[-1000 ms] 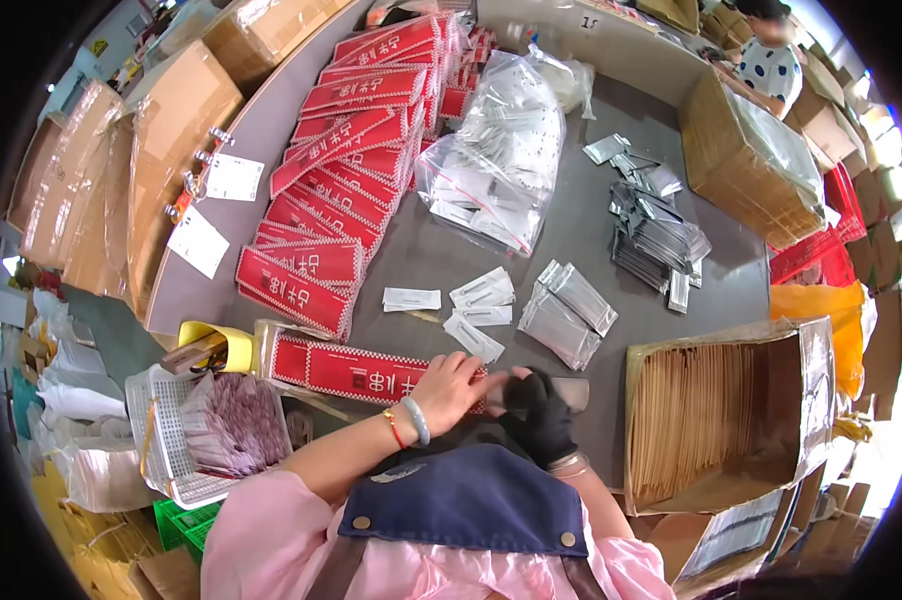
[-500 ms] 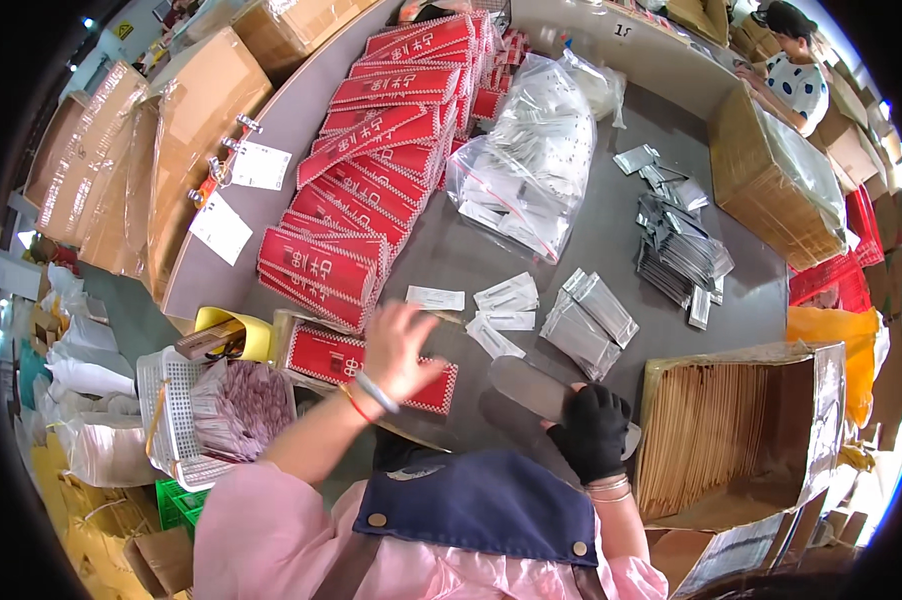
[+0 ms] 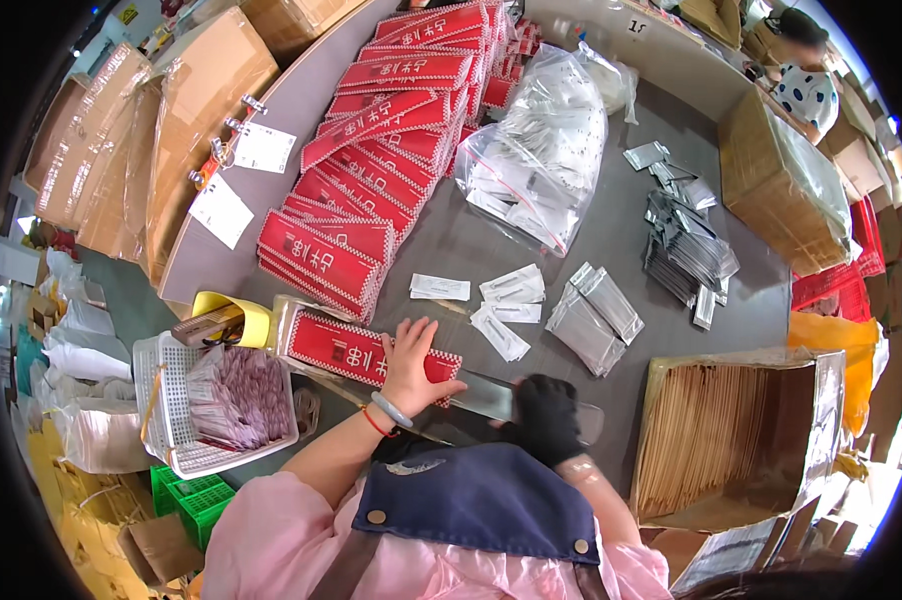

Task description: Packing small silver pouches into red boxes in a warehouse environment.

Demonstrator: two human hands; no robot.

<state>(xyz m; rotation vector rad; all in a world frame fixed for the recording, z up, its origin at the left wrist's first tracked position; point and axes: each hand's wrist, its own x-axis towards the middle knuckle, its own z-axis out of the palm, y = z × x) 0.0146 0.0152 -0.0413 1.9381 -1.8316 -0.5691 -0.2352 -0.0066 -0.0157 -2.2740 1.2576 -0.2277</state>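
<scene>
A red printed paper sleeve lies at the table's near edge. My left hand rests on its right part with the fingers spread. In a black fingerless glove, my right hand grips a long, flat, translucent plate with rounded corners. The plate's left end meets the sleeve's right end beside my left thumb; whether it is inside the sleeve I cannot tell. Just beyond my hands are several small white packets and a few clear-wrapped flat packs.
Overlapping red sleeves pile up at the back left. A clear bag of white packets and silvery packs lie farther back. An open carton of thin brown sticks stands right; a yellow holder and white basket stand left.
My left hand has come down from above the red sleeve onto it. My right hand has moved left and nearer, bringing the translucent plate level with the sleeve's end.
</scene>
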